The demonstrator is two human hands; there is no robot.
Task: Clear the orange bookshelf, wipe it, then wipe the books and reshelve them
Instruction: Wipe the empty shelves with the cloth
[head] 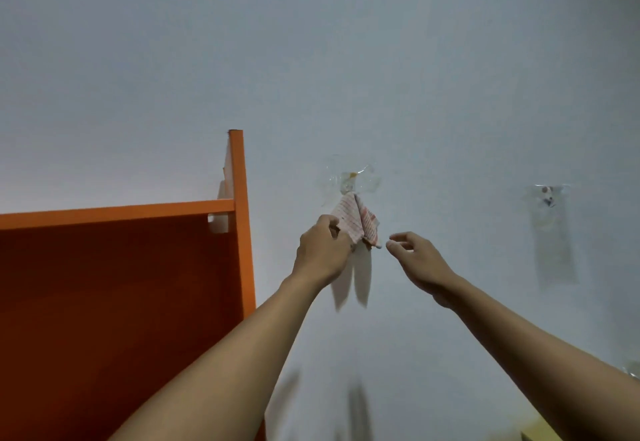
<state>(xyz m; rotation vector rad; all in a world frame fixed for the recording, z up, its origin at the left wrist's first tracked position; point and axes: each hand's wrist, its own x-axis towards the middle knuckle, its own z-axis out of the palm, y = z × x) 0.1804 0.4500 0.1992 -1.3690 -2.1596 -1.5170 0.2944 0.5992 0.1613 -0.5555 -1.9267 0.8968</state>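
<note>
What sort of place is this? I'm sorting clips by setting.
Likely a room at home: a painted wall with stick-on hooks, a small cloth hanging from one, and an orange bookshelf beside it.

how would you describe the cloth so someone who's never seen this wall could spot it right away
Start at the orange bookshelf on the left and move right along the pale wall. The cloth hangs from a clear stick-on hook, with the left hand gripping its lower edge. Unlike the bare second hook further right, it is pale with red stripes.
</note>
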